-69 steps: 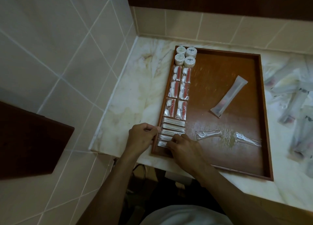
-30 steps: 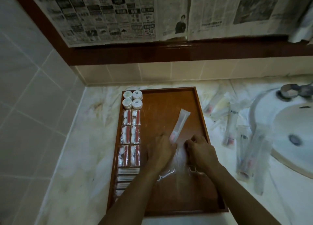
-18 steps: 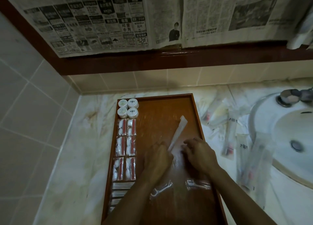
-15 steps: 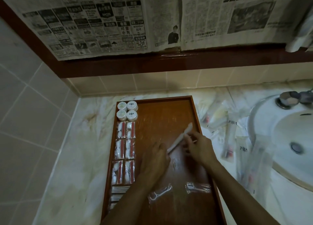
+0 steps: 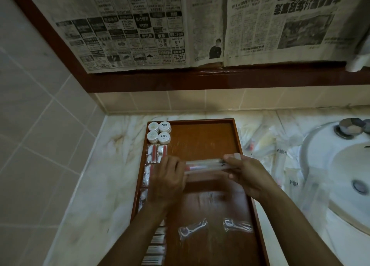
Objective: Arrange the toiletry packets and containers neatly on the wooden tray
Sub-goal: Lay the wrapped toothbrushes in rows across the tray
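Toothbrush packet (image 5: 204, 165) in both hands' grip, ends pinched, above wooden tray (image 5: 202, 137) on marble counter (image 5: 112, 165)

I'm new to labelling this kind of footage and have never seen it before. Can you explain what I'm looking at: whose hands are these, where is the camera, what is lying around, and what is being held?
There is no machine here. A person wears a wide-angle camera on the head, so you look forward and down at their own two arms. They stand at a marble bathroom counter with a wooden tray on it and a white sink to the right. Newspaper covers the wall above.

Along the tray's left side sit four small round containers, then red-and-white packets, then narrow white packets. Two clear floss-pick packets lie near the front. More clear packets lie loose on the counter by the sink.

The left hand and right hand each grip one end of a long clear toothbrush packet, held crosswise over the tray.
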